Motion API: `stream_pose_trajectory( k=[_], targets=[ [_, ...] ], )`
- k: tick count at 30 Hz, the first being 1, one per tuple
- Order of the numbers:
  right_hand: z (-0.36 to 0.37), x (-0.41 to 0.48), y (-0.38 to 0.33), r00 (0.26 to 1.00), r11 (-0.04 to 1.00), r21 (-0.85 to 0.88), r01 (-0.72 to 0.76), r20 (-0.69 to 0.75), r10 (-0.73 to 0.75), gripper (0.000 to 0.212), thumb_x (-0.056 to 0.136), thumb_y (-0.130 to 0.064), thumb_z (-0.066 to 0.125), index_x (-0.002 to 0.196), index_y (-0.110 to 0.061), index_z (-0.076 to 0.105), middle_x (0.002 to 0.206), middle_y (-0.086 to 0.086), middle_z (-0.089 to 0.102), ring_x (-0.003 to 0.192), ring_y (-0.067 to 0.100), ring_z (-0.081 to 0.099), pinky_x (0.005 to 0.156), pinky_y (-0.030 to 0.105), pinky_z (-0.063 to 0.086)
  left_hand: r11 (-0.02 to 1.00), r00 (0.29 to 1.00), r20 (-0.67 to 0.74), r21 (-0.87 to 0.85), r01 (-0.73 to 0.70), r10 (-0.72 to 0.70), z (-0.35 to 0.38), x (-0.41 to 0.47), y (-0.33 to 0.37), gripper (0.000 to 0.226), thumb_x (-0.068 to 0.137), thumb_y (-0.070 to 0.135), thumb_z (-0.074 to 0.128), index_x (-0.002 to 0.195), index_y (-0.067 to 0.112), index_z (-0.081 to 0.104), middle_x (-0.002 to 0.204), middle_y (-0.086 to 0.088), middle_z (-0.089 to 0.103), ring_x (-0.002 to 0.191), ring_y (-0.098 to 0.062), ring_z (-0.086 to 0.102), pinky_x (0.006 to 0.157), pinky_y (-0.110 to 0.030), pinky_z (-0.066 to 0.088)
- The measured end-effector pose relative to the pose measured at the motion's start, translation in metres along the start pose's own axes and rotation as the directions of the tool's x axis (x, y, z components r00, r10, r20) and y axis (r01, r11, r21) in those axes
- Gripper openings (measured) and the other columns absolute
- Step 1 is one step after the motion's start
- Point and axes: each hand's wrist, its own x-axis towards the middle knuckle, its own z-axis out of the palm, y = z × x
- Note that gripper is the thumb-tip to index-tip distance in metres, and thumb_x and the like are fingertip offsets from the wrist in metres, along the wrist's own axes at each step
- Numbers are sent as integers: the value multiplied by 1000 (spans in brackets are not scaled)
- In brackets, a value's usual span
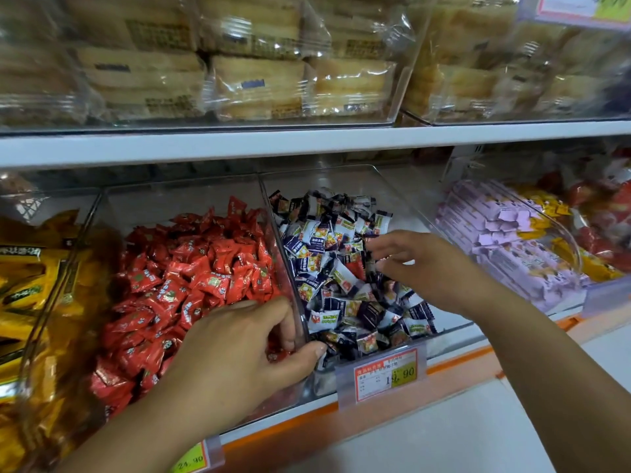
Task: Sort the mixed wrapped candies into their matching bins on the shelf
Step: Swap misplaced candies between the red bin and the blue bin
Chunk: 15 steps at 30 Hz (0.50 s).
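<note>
Two clear bins sit side by side on the lower shelf. The left bin [112, 196] is full of red wrapped candies [191, 268]. The right bin [403, 199] holds white and dark blue wrapped candies [345, 295], with a red one [356, 268] lying among them. My left hand [246, 349] is at the front of the red bin, by the clear divider [293, 288]; its fingers and thumb pinch a red candy [278, 353]. My right hand [426, 264] hovers over the white and blue candies with fingers spread and loosely curved, holding nothing I can see.
Yellow packets [30, 281] fill the bin at far left. Purple packets [505, 233] and more yellow and red ones lie in a bin to the right. Bagged cakes [259, 87] fill the upper shelf. Price tags [386, 373] hang on the orange shelf edge.
</note>
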Motion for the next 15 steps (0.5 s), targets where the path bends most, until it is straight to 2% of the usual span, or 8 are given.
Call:
stream_pose_trajectory(
  k=[4,6,10,12,14,15],
  targets=[
    [23,6,2,998,997,-73,-9,58,13,39,91,-22,65,128,-33,54,103,-7,60,93,11,61,69,20,47,1000,1000,14,7,8,-8,-1,0,1,46,71,80,32,71,38,49,94,49,41,78,13,48,47,-13,25],
    [31,12,2,1000,994,-106,5,16,-3,32,89,-18,66,118,-31,61,90,-4,63,81,12,60,65,21,45,1000,1000,16,6,4,-4,-2,0,1,46,71,80,32,72,38,49,95,49,41,79,13,48,47,-13,25],
    [26,17,-5,999,994,-111,-3,-50,-3,15,87,-20,68,86,-35,64,82,-6,69,66,12,62,55,25,45,1000,999,34,15,10,-10,-1,0,0,50,69,82,28,74,37,49,104,51,36,89,10,47,50,-14,27],
    [16,15,-12,994,987,-158,-17,-105,0,12,88,-23,68,83,-34,62,82,-11,67,60,6,60,50,23,42,1000,999,34,16,11,-11,-1,1,0,51,68,82,28,75,37,49,103,52,35,90,10,47,50,-14,27],
    [6,12,-23,983,982,-190,-15,-181,-20,9,88,-24,67,83,-30,62,79,-14,62,66,7,60,53,22,43,1000,999,35,16,12,-12,-1,1,0,52,68,82,27,75,36,51,102,52,36,89,10,46,50,-14,26],
    [4,11,-31,977,989,-148,9,-209,-40,6,87,-25,68,84,-28,63,78,-14,63,68,9,61,54,22,44,1000,999,31,13,10,-10,-1,1,0,52,68,82,28,76,35,51,101,51,36,88,10,46,50,-15,27]
  ],
)
